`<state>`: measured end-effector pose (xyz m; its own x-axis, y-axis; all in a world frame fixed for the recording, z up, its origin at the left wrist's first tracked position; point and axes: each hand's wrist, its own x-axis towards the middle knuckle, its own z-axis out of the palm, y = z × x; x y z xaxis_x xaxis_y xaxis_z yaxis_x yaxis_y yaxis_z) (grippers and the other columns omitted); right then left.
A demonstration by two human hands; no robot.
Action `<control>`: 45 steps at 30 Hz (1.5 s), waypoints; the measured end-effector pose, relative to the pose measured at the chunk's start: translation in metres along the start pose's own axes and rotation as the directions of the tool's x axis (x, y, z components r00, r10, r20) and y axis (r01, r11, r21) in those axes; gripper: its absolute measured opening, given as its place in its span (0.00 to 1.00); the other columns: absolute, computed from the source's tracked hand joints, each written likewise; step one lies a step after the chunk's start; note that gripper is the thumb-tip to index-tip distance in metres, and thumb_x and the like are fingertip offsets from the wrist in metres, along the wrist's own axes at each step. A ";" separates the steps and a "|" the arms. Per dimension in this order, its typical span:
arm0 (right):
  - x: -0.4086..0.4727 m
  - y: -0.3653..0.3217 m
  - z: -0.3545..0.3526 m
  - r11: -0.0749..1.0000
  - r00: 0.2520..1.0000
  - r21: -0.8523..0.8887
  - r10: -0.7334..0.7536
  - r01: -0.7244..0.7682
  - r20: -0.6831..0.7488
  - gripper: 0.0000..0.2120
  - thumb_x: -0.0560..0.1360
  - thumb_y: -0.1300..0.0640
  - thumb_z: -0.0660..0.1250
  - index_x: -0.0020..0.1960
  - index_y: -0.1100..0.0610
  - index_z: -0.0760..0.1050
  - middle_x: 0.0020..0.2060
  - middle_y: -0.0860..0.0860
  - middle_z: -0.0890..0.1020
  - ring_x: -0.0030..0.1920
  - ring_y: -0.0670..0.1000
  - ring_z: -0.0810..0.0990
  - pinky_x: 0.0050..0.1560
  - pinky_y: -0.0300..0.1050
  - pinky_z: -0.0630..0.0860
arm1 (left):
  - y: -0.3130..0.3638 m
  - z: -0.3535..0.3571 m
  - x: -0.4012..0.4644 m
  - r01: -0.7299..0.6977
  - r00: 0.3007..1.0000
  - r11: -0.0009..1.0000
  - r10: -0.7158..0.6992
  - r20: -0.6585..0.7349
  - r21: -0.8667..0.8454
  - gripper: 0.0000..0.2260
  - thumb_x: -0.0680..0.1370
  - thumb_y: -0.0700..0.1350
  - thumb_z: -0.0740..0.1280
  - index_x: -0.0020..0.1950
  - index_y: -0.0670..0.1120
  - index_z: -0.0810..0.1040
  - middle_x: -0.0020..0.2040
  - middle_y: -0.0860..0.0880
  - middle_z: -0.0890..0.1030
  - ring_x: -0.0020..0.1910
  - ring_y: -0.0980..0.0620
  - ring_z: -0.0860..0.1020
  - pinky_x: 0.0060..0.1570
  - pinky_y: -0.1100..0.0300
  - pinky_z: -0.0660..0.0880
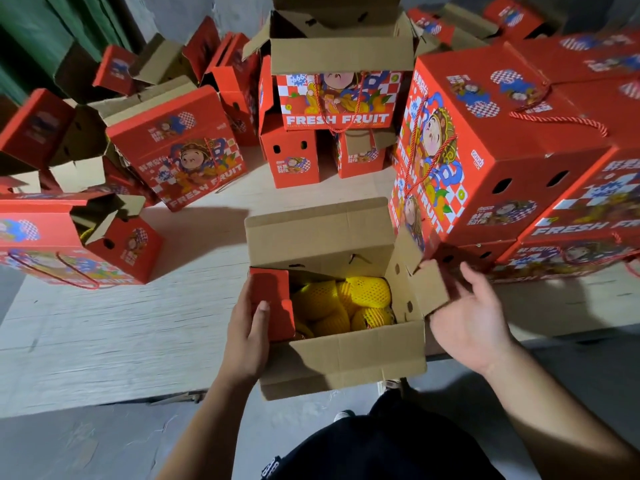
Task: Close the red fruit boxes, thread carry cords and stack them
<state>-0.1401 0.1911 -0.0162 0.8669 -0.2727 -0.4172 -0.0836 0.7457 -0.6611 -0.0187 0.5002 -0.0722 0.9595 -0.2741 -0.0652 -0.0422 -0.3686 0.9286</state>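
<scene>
The open box (341, 355) sits upright on the pale board (104, 323), mouth up, long axis running left to right, yellow netted fruit (346, 306) inside. The left hand (247, 336) grips its red left flap (272, 303), folded inward. The right hand (469, 318), fingers spread, touches the right flap (427, 289). Right of the box rise stacked closed boxes (485, 143).

Open box (341, 355): raw brown corrugated cardboard, matt; outside glossy red print; fruit (367, 292) in yellow foam netting
</scene>
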 end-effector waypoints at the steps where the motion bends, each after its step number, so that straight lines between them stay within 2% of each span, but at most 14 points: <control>1: 0.005 0.002 0.009 0.980 0.999 -0.194 -0.033 0.036 0.017 0.35 0.73 0.34 0.66 0.69 0.58 0.79 0.65 0.54 0.81 0.72 0.56 0.74 0.79 0.49 0.59 | 0.003 0.001 0.002 0.008 1.000 1.000 -0.009 -0.008 -0.022 0.27 0.83 0.56 0.56 0.83 0.53 0.63 0.75 0.53 0.73 0.73 0.55 0.72 0.74 0.44 0.70; 3: 0.016 0.005 0.025 0.685 0.995 -0.722 -0.068 0.096 0.067 0.53 0.67 0.21 0.59 0.77 0.60 0.69 0.70 0.49 0.76 0.78 0.51 0.63 0.74 0.34 0.58 | 0.004 0.003 0.006 0.012 1.000 0.999 -0.013 -0.026 -0.031 0.28 0.83 0.58 0.55 0.83 0.51 0.63 0.76 0.49 0.71 0.75 0.50 0.70 0.75 0.41 0.68; 6: 0.021 0.024 0.002 -0.121 0.922 -0.914 0.040 0.386 0.384 0.36 0.81 0.32 0.49 0.84 0.48 0.51 0.82 0.38 0.41 0.80 0.39 0.37 0.80 0.41 0.42 | -0.002 0.000 0.005 0.012 1.000 0.988 -0.009 -0.020 0.152 0.30 0.83 0.65 0.51 0.84 0.59 0.57 0.84 0.51 0.57 0.82 0.49 0.56 0.81 0.41 0.56; 10: 0.022 -0.001 -0.029 -0.121 0.867 -0.859 0.097 0.498 0.489 0.27 0.85 0.53 0.50 0.83 0.45 0.52 0.82 0.35 0.43 0.81 0.37 0.41 0.82 0.46 0.44 | -0.016 -0.024 0.004 -0.166 0.977 0.940 0.116 0.180 0.298 0.32 0.83 0.69 0.49 0.85 0.63 0.46 0.85 0.60 0.52 0.82 0.50 0.54 0.78 0.50 0.54; 15: 0.028 -0.031 -0.056 -0.660 0.805 -0.490 0.329 0.570 0.493 0.47 0.79 0.51 0.64 0.82 0.42 0.32 0.81 0.39 0.32 0.81 0.44 0.32 0.82 0.48 0.37 | -0.017 -0.036 0.017 -0.107 0.941 0.969 0.026 0.338 0.222 0.34 0.81 0.66 0.56 0.84 0.63 0.48 0.85 0.55 0.56 0.83 0.49 0.57 0.80 0.46 0.57; 17: 0.030 -0.027 -0.051 -0.533 0.799 -0.598 0.349 0.599 0.490 0.47 0.79 0.43 0.68 0.83 0.41 0.37 0.81 0.37 0.35 0.80 0.41 0.34 0.81 0.47 0.39 | -0.011 -0.030 0.013 0.111 0.919 0.991 -0.072 0.387 -0.078 0.33 0.81 0.57 0.62 0.84 0.63 0.51 0.82 0.54 0.63 0.79 0.50 0.67 0.76 0.46 0.68; 21: 0.022 0.003 -0.029 0.288 0.911 -0.880 0.058 0.377 0.409 0.40 0.76 0.28 0.64 0.81 0.43 0.57 0.80 0.34 0.56 0.80 0.38 0.53 0.81 0.57 0.57 | -0.003 -0.022 0.005 0.219 0.929 0.898 -0.073 0.362 -0.381 0.24 0.87 0.59 0.51 0.84 0.62 0.57 0.81 0.50 0.68 0.78 0.46 0.70 0.73 0.45 0.71; 24: 0.024 0.034 -0.014 0.488 0.959 -0.832 -0.224 0.264 0.173 0.42 0.79 0.40 0.67 0.83 0.43 0.45 0.82 0.46 0.53 0.81 0.48 0.55 0.80 0.62 0.57 | 0.008 -0.013 0.004 0.236 0.950 0.852 -0.099 0.298 -0.468 0.27 0.86 0.65 0.46 0.83 0.58 0.62 0.78 0.47 0.73 0.76 0.44 0.73 0.71 0.48 0.74; 31: 0.041 0.034 -0.011 0.132 0.975 -0.977 -0.169 0.170 0.147 0.36 0.82 0.43 0.63 0.83 0.40 0.47 0.82 0.42 0.40 0.79 0.40 0.38 0.81 0.59 0.51 | 0.004 0.008 0.005 0.021 0.996 0.932 0.012 -0.089 0.362 0.35 0.83 0.61 0.59 0.86 0.53 0.50 0.85 0.46 0.56 0.81 0.43 0.59 0.79 0.43 0.60; 35: 0.067 0.010 0.009 0.389 0.994 -0.916 -0.086 0.096 0.067 0.47 0.77 0.38 0.70 0.81 0.34 0.38 0.79 0.36 0.48 0.76 0.42 0.53 0.76 0.55 0.54 | 0.009 0.006 0.010 0.158 0.987 0.986 -0.155 0.044 -0.049 0.39 0.85 0.50 0.65 0.86 0.52 0.39 0.79 0.51 0.68 0.75 0.50 0.72 0.75 0.51 0.69; 37: 0.089 -0.006 0.030 0.594 0.980 -0.801 -0.194 0.079 -0.047 0.45 0.73 0.30 0.68 0.82 0.39 0.51 0.76 0.38 0.54 0.72 0.43 0.59 0.64 0.52 0.61 | 0.013 0.007 0.010 0.226 0.974 0.963 -0.223 0.038 -0.147 0.41 0.85 0.47 0.66 0.85 0.52 0.36 0.78 0.50 0.70 0.73 0.52 0.74 0.73 0.53 0.72; 38: 0.099 -0.011 0.038 0.658 0.959 -0.748 -0.258 0.086 -0.117 0.44 0.71 0.27 0.66 0.81 0.44 0.60 0.79 0.44 0.57 0.74 0.46 0.61 0.76 0.57 0.61 | 0.014 0.009 0.009 0.239 0.971 0.956 -0.238 0.026 -0.170 0.42 0.85 0.46 0.66 0.85 0.52 0.36 0.78 0.50 0.70 0.73 0.52 0.74 0.69 0.59 0.75; 41: 0.105 -0.018 0.036 0.549 0.941 -0.830 -0.323 0.099 -0.101 0.42 0.70 0.23 0.61 0.66 0.57 0.74 0.68 0.49 0.71 0.74 0.55 0.67 0.75 0.59 0.65 | 0.016 0.012 0.005 0.263 0.962 0.937 -0.272 -0.007 -0.231 0.43 0.84 0.45 0.67 0.85 0.51 0.35 0.77 0.51 0.69 0.73 0.53 0.74 0.60 0.70 0.75; 45: 0.096 -0.037 0.018 0.639 0.998 -0.768 0.017 0.040 0.066 0.41 0.61 0.16 0.64 0.46 0.54 0.79 0.66 0.55 0.79 0.62 0.50 0.78 0.63 0.50 0.72 | 0.015 0.013 0.007 0.247 0.966 0.935 -0.257 -0.007 -0.253 0.43 0.84 0.42 0.67 0.85 0.51 0.36 0.78 0.49 0.70 0.73 0.53 0.73 0.73 0.55 0.70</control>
<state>-0.0448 0.1487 -0.0204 0.8961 -0.2189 -0.3862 -0.3960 -0.0010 -0.9182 -0.0158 0.4815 -0.0637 0.9400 -0.1640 -0.2991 0.2679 -0.1880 0.9449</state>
